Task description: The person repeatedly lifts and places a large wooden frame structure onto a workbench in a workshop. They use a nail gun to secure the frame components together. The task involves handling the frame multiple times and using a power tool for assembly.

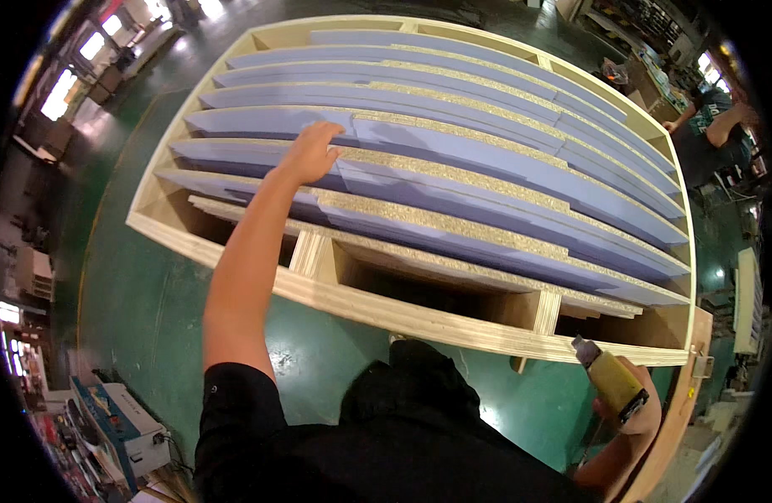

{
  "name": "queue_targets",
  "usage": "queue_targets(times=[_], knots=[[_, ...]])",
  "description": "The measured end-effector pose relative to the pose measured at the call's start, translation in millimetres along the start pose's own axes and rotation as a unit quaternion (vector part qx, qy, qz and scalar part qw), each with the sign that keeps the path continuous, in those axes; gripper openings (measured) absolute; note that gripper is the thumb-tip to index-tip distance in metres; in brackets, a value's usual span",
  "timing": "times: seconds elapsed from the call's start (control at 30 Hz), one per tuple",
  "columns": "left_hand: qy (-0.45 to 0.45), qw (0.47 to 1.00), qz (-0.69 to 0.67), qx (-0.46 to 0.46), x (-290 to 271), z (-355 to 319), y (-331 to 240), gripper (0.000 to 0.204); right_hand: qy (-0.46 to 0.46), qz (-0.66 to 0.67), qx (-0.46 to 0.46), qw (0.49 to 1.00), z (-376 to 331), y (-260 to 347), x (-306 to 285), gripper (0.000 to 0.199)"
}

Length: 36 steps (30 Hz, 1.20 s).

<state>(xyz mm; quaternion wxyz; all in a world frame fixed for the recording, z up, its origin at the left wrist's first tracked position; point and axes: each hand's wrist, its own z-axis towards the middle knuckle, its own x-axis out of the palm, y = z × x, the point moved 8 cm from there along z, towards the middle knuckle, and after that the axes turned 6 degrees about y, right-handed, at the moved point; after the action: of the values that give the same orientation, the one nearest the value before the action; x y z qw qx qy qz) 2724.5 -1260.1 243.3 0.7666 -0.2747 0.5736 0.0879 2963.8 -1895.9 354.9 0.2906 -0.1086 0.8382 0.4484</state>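
Note:
A large shallow pale wooden frame fills the middle of the view. Several long lavender-faced boards with bare particleboard edges stand in it in overlapping rows, running left to right. My left hand reaches over the left part of these rows, its fingers and thumb bent over the top edge of one lavender board. At the frame's near right corner, my right hand is wrapped round a yellowish bottle-like thing with a grey tip. That tip points up and left, close to the frame's near rim.
Short wooden blocks divide the near side of the frame into compartments. Green floor surrounds it. A wooden plank lies at the lower right. Another person is beyond the far right corner. A grey-white machine stands at lower left.

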Motion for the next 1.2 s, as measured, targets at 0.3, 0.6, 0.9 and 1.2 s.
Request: queue_targets(times=[0.3, 0.6, 0.9, 1.2], knots=[[0.223, 0.970, 0.077, 0.063, 62, 126, 87, 0.041, -0.116, 0.032, 0.072, 0.990, 99, 172, 6, 0.061], [0.201, 0.967, -0.019, 0.157, 73, 142, 106, 0.024, 0.018, -0.054, 0.093, 0.994, 219, 231, 41, 0.065], [0.175, 0.965, -0.034, 0.194, 72, 142, 114, 0.028, -0.053, 0.027, 0.085, 0.995, 293, 229, 15, 0.077], [0.077, 0.968, -0.047, 0.234, 27, 108, 65, 0.049, 0.079, -0.103, -0.039, 0.991, 338, 258, 48, 0.069]])
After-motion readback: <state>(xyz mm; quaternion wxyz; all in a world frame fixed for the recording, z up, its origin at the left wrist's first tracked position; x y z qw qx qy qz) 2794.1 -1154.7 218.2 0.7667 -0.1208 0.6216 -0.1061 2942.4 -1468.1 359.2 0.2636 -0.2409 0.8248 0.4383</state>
